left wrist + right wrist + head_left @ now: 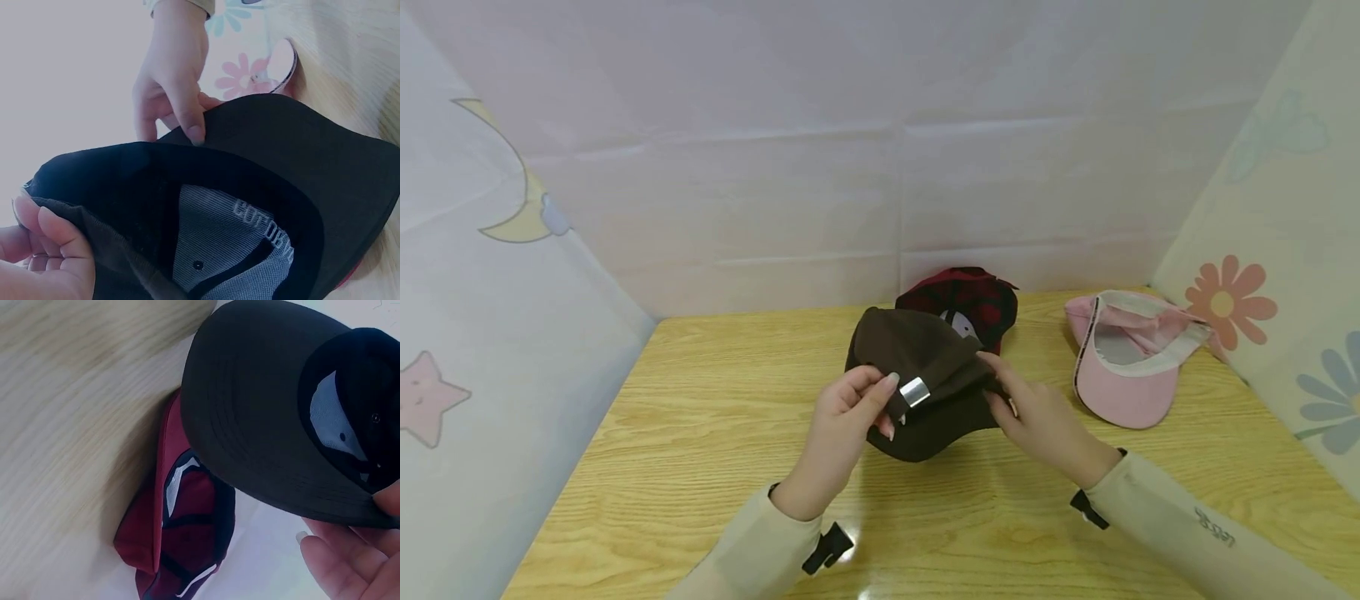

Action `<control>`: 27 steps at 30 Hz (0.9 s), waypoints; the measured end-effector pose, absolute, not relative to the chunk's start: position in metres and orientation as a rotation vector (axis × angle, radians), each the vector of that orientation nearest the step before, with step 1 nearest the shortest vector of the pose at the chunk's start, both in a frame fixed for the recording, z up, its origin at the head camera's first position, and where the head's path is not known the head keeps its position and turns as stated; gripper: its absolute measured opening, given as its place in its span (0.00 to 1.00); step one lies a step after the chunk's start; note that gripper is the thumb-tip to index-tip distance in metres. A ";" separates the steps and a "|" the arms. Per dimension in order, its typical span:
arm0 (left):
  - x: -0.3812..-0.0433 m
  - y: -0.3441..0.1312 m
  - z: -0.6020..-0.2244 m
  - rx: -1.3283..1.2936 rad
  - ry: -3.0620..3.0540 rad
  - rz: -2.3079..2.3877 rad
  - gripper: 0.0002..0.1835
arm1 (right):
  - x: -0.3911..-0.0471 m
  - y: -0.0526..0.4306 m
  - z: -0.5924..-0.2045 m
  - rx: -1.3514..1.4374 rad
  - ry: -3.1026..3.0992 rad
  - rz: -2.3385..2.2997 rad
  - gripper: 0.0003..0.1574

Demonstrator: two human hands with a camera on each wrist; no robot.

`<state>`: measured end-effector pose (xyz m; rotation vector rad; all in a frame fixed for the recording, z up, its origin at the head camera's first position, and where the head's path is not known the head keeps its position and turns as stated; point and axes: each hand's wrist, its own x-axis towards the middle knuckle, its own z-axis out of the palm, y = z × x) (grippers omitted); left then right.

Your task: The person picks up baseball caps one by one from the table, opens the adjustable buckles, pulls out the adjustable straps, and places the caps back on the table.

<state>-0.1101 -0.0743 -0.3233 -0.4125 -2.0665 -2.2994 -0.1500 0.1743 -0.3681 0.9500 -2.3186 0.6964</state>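
A dark brown baseball cap is held up above the table, its brim pointing down and its back strap facing me. My left hand pinches the strap beside a silver metal clasp. At the other side, my right hand holds the edge of the brim between thumb and fingers, as the right wrist view shows. The left wrist view looks inside the crown, where a pale mesh lining carries lettering. Part of the left fingers is hidden behind the strap.
Behind the brown cap lies a dark red cap, partly covered by it in the head view. A pink cap rests at the right with its pale inside showing. The wooden table meets printed cloth walls at back and sides.
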 end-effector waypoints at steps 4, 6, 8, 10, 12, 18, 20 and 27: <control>-0.110 -0.074 -0.322 -0.401 -2.052 -2.316 0.12 | -0.151 0.174 -0.366 0.894 -2.364 0.695 0.36; -0.109 -0.074 -0.322 -0.398 -2.043 -2.323 0.12 | -0.151 0.173 -0.365 0.879 -2.359 0.695 0.35; -0.109 -0.074 -0.321 -0.402 -2.026 -2.332 0.12 | -0.153 0.172 -0.364 0.877 -2.329 0.690 0.38; -0.109 -0.074 -0.321 -0.397 -2.016 -2.344 0.12 | -0.155 0.169 -0.363 0.878 -2.284 0.668 0.40; -0.109 -0.074 -0.321 -0.395 -1.994 -2.362 0.12 | -0.157 0.167 -0.362 0.880 -2.238 0.652 0.44; -0.112 -0.076 -0.326 -0.357 -1.943 -2.432 0.10 | -0.164 0.159 -0.357 0.943 -2.127 0.680 0.40; -0.113 -0.076 -0.327 -0.346 -1.931 -2.445 0.09 | -0.166 0.155 -0.355 1.005 -2.080 0.689 0.36; -0.115 -0.076 -0.330 -0.377 -1.890 -2.453 0.10 | -0.170 0.138 -0.341 1.139 -1.905 0.697 0.34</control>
